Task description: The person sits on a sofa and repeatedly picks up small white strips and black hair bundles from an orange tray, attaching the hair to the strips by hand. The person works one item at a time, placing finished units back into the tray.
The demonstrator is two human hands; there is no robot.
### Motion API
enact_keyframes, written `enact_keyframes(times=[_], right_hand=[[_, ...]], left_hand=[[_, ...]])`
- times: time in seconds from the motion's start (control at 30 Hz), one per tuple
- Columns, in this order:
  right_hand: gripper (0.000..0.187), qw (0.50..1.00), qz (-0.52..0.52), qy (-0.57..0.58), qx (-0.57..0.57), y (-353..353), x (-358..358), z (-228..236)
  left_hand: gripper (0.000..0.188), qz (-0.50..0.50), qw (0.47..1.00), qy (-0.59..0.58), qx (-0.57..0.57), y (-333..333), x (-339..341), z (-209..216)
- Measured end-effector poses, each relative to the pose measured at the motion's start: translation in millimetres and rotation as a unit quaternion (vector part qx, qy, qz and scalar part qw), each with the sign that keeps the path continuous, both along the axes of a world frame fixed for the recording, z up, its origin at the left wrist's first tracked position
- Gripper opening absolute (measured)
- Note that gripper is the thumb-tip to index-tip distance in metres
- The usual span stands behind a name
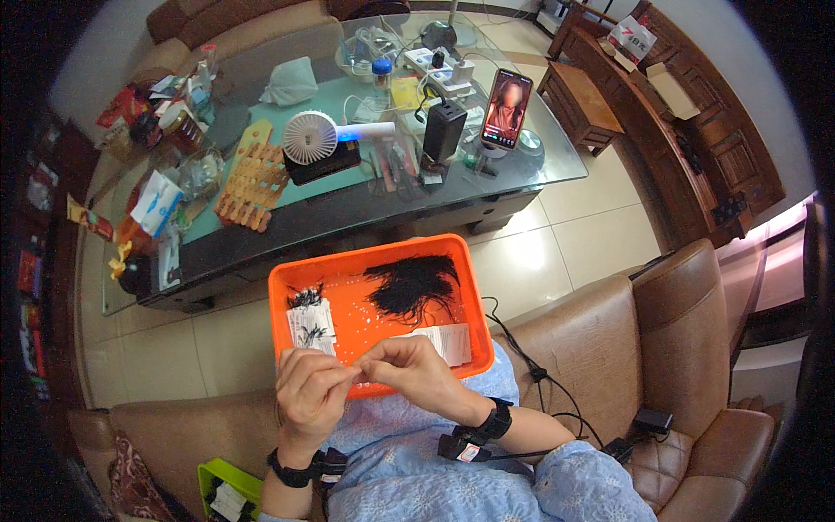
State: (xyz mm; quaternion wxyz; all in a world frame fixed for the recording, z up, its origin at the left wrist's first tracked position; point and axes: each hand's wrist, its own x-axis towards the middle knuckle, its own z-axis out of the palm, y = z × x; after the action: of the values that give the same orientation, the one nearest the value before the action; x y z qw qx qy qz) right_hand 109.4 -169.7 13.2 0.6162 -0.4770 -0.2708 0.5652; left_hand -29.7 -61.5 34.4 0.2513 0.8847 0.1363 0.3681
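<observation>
An orange plastic tray rests on my lap. My left hand and my right hand meet over its near edge, fingertips pinched together. What they pinch is too small to make out. In the tray's far right part lies a loose bundle of black strings. A stack of white cards lies near the right corner, partly behind my right hand. On the left side sit more white cards with short black strings on them. Tiny white bits are scattered over the tray's bottom.
Ahead stands a glass-topped table bearing a small fan, a phone on a stand, a black power bank and a woven wooden mat. A black cable runs over the brown sofa. A green bin stands lower left.
</observation>
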Motion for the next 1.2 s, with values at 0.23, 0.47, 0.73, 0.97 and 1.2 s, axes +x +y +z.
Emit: enact_keyframes(times=[0.23,0.47,0.73,0.97,1.2], right_hand=[[0.016,1.0,0.016,0.01,-0.018,-4.5,4.4,9.2],[0.013,0.953,-0.164,-0.254,-0.027,-29.8,63.2,3.7],[0.038,0.914,-0.244,-0.264,-0.186,-64.0,117.0,-59.0],[0.024,0.89,-0.225,-0.363,-0.159,-53.1,110.0,-68.4],[0.024,0.913,-0.255,-0.305,-0.089,-40.9,132.7,-43.1]], left_hand=[[0.021,0.004,1.0,0.012,0.006,-1.1,-1.3,1.4],[0.035,0.24,0.969,0.052,-0.038,36.6,-20.9,-38.2],[0.023,0.179,0.888,-0.002,-0.423,61.4,-50.0,-111.7],[0.013,0.191,0.892,-0.006,-0.41,56.5,-48.9,-100.2],[0.015,0.194,0.878,-0.077,-0.431,49.8,-31.3,-75.4]])
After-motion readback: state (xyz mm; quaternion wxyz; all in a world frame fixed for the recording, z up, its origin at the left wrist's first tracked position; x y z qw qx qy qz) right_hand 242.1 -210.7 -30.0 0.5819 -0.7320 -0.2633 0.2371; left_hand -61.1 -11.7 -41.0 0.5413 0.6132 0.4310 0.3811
